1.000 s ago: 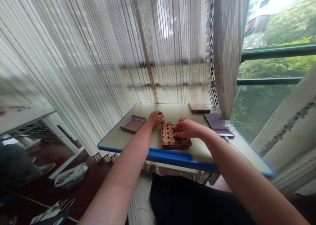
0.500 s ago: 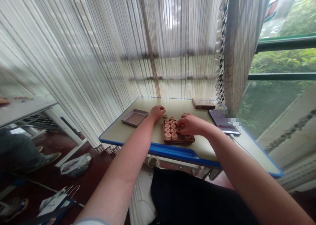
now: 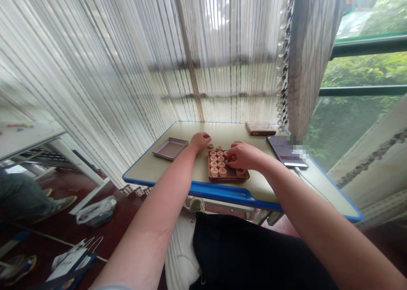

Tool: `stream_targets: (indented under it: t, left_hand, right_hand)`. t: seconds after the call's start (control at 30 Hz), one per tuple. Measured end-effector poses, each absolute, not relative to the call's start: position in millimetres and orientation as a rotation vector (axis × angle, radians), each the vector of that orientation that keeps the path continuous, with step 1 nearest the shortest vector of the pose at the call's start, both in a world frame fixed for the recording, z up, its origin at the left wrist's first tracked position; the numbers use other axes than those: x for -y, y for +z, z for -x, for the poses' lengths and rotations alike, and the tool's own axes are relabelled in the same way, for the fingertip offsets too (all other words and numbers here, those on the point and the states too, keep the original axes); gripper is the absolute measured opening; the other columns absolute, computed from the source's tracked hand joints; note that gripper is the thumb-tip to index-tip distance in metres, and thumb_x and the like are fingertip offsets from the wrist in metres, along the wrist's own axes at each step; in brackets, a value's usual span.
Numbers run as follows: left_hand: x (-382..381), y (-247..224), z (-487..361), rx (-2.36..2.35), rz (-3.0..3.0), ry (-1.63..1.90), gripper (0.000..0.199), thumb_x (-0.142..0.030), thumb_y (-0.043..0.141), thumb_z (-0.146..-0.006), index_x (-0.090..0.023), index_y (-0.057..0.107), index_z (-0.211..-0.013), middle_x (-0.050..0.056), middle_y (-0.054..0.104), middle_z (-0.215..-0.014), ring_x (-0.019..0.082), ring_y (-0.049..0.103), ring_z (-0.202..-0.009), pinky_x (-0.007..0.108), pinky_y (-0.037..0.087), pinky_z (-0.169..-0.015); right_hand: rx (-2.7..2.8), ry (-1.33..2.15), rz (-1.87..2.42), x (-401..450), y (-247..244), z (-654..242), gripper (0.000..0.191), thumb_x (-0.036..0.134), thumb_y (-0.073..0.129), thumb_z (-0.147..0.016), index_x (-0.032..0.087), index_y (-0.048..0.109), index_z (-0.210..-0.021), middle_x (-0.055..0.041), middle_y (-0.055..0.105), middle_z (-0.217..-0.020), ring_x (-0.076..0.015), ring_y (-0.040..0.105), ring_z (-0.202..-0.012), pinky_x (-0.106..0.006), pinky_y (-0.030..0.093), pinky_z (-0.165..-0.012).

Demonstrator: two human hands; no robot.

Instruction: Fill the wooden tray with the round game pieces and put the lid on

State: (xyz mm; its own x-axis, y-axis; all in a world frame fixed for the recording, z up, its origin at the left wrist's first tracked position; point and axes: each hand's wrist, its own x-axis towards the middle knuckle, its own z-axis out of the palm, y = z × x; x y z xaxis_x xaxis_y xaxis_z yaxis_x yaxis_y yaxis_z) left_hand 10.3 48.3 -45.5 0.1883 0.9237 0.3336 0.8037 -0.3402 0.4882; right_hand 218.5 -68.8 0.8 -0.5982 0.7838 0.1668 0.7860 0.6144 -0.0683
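a string curtain (image 3: 127, 48) hangs beyond the far edge of the blue-rimmed tabletop (image 3: 178, 171). close to the middle of the near edge sits an open box (image 3: 228, 179) of round pieces (image 3: 221, 164) with red characters, in rows toward its left wall; two loose pieces (image 3: 219, 148) lie just past its far wall. your right hand (image 3: 243, 154) reaches over the box's right side, fingers bent down at the pieces; you can't tell whether it grips one. your left hand (image 3: 200, 142) is loosely curled beside the loose pieces, and its fingers hide whether anything is pinched. a shallow tray (image 3: 173, 149) lies by the left edge.

the pieces look wooden: probably light, hard and smooth, hardly fragile, but apt to slip or roll on their sides. take each by opposite points of its rim, thumb against fingertip; where neighbours crowd, use the exposed upper rim.
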Motion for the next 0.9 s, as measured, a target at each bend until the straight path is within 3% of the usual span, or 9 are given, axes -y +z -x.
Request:
stream_targets:
  t: [0.27, 0.5, 0.7, 0.9]
  left_hand:
    - [-47.6, -45.1, -10.6, -1.646, -2.268, 0.803, 0.031, -0.034, 0.051, -0.076, -0.015, 0.07, -0.092, 0.006, 0.07, -0.089, 0.018, 0.063, -0.085, 0.025, 0.046, -0.077]
    - [-48.7, -46.2, -10.1, -1.628, -2.282, 0.811, 0.031, -0.035, 0.052, -0.076, -0.015, 0.071, -0.09, 0.007, 0.07, -0.087, 0.019, 0.063, -0.084, 0.026, 0.046, -0.076]
    - [-48.1, -45.7, -10.1, -1.609, -2.285, 0.787, 0.03, -0.034, 0.054, -0.074, -0.014, 0.071, -0.088, 0.008, 0.071, -0.085, 0.02, 0.064, -0.083, 0.028, 0.046, -0.077]
    - [-52.0, -48.4, -10.1, -1.619, -2.227, 0.812, 0.036, -0.032, 0.057, -0.072, -0.015, 0.066, -0.103, 0.007, 0.069, -0.092, 0.018, 0.063, -0.086, 0.025, 0.047, -0.078]
  right_hand:
    - [2.667, -0.092, 1.351, 65.4, -1.7, -216.2, 0.016, 0.034, 0.058, -0.07, 0.023, 0.069, -0.074, -0.0038, 0.061, -0.079, -0.0179, 0.053, -0.079, -0.026, 0.038, -0.068]
    - [2.664, -0.086, 1.315, 60.1, -5.8, -216.8, 0.017, 0.034, 0.059, -0.069, 0.022, 0.069, -0.074, -0.0042, 0.061, -0.078, -0.0177, 0.053, -0.078, -0.027, 0.038, -0.079]
    - [2.656, -0.079, 1.329, 59.2, -6.5, -217.4, 0.016, 0.034, 0.059, -0.07, 0.022, 0.069, -0.075, -0.0041, 0.062, -0.078, -0.0186, 0.053, -0.081, -0.028, 0.038, -0.08]
    - [2.645, -0.092, 1.332, 61.3, -6.7, -216.8, 0.018, 0.035, 0.057, -0.071, 0.023, 0.069, -0.074, -0.0039, 0.062, -0.077, -0.0186, 0.053, -0.08, -0.028, 0.038, -0.079]
